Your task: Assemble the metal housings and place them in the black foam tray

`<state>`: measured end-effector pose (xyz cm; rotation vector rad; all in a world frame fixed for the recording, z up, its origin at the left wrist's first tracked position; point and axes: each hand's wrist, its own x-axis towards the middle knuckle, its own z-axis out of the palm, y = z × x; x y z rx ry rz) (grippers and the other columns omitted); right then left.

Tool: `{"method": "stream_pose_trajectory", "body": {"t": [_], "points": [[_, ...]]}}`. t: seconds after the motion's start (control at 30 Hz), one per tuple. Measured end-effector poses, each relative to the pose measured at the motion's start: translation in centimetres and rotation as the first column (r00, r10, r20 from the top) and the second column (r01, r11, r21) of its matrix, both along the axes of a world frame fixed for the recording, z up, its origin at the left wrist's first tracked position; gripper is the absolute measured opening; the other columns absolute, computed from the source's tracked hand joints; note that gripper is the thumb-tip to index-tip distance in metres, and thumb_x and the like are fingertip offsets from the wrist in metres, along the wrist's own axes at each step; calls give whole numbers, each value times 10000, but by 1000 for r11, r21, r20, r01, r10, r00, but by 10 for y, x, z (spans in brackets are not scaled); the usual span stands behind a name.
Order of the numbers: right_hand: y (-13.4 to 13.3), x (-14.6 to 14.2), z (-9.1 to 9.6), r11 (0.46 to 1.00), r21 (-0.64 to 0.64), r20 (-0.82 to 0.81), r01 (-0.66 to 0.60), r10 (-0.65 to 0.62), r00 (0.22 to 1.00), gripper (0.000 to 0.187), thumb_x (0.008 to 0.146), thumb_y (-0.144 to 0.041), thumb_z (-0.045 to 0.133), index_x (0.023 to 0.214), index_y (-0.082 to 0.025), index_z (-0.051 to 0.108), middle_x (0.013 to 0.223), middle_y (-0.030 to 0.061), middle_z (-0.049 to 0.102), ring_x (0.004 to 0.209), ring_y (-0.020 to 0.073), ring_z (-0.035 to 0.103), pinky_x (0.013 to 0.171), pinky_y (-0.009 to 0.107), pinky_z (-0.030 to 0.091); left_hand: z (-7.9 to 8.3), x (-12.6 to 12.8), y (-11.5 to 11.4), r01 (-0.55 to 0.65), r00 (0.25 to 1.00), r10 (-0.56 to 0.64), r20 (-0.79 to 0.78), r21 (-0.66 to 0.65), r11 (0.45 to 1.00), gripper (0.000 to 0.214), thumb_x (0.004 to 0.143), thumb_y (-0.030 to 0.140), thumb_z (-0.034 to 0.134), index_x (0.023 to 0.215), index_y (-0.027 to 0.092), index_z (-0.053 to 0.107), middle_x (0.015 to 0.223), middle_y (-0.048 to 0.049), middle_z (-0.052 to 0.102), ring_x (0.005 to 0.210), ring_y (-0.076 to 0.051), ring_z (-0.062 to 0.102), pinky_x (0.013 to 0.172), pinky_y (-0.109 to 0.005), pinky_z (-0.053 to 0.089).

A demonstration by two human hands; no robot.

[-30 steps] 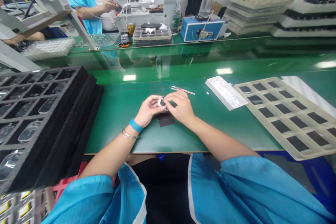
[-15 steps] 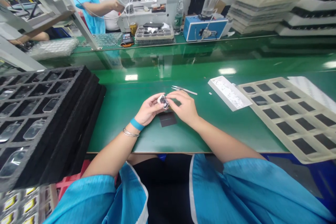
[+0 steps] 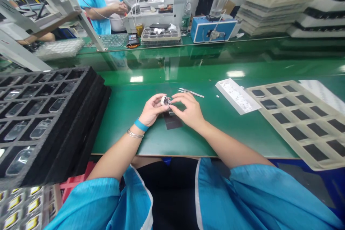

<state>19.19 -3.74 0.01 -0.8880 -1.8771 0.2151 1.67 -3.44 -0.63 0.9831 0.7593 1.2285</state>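
Over the green bench, my left hand (image 3: 151, 110) grips a small white-and-black electronic part (image 3: 164, 101) between thumb and fingers. My right hand (image 3: 191, 110) meets it from the other side, its thumb and forefinger pinched at the part's right edge. The fingers partly cover the part, and its fine details are too small to make out. Beneath the hands lies a thin dark square sheet (image 3: 174, 122). Just beyond my right hand, metal tweezers (image 3: 196, 94) rest on the bench.
Black foam trays (image 3: 61, 115) holding clear-faced pieces are stacked at left. To the right are a white box (image 3: 219, 84) of tiny white bits and a beige compartment tray (image 3: 293, 129). A blue machine (image 3: 199, 30) stands at the back; a person (image 3: 104, 7) works opposite.
The part has tilted slightly in my hands, and my right thumb and forefinger have shifted a little lower along its edge. The whole view has moved slightly.
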Motion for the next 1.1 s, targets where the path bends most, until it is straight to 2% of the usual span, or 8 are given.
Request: {"method": "stream_pose_trajectory", "body": {"t": [0.13,0.33,0.53,0.73,0.83,1.0,1.1], "points": [[1,-1,-3,999,-48,36,-25,27,999,37,825,-229,682,851,-235,708,1018,51,709,976,223,646,931,434,485,-2,-1,1,-8,1000,9,-24,41,999,562,495,221,925,985,200,650,976,-21,682,867,-135,645,839,-282,532],[2,-2,-7,1000,-5,24,-22,22,999,58,841,-224,669,842,-230,727,1007,58,714,956,223,647,895,434,502,-1,1,0,-30,999,33,-41,56,998,536,489,207,923,956,196,659,949,-14,678,873,-132,631,858,-281,509],[0,-3,-7,999,-27,-11,-36,36,999,90,843,-204,643,800,-228,718,1001,56,715,950,213,654,887,416,518,-3,2,0,-42,996,49,-75,96,995,536,504,213,916,970,199,650,978,-18,671,905,-141,631,919,-303,484],[2,-4,-8,1000,-9,21,-5,5,1000,86,812,-181,641,759,-226,691,993,45,726,917,213,667,938,448,498,-7,4,1,-72,991,83,-101,116,991,537,494,218,918,959,198,648,976,-17,659,906,-148,627,907,-305,490],[2,-4,-9,1000,-2,0,-13,13,1000,79,795,-169,637,753,-219,681,972,46,726,903,208,666,899,423,520,-7,4,1,-76,990,89,-108,123,990,532,487,208,919,947,193,652,960,-13,657,895,-138,623,896,-286,491],[3,-3,-6,999,-40,-8,-6,5,1000,82,745,-147,642,706,-216,663,956,43,725,898,212,668,862,410,536,-4,3,0,-46,996,51,-77,63,997,546,496,211,916,964,192,635,972,-19,667,882,-141,638,861,-288,519],[16,14,6,995,21,-24,94,-94,995,92,734,-140,645,684,-216,661,935,39,731,895,226,672,865,435,530,-3,0,0,11,1000,-11,-24,-2,1000,560,538,251,904,1016,209,616,1033,-32,670,930,-176,664,843,-326,541]]}}
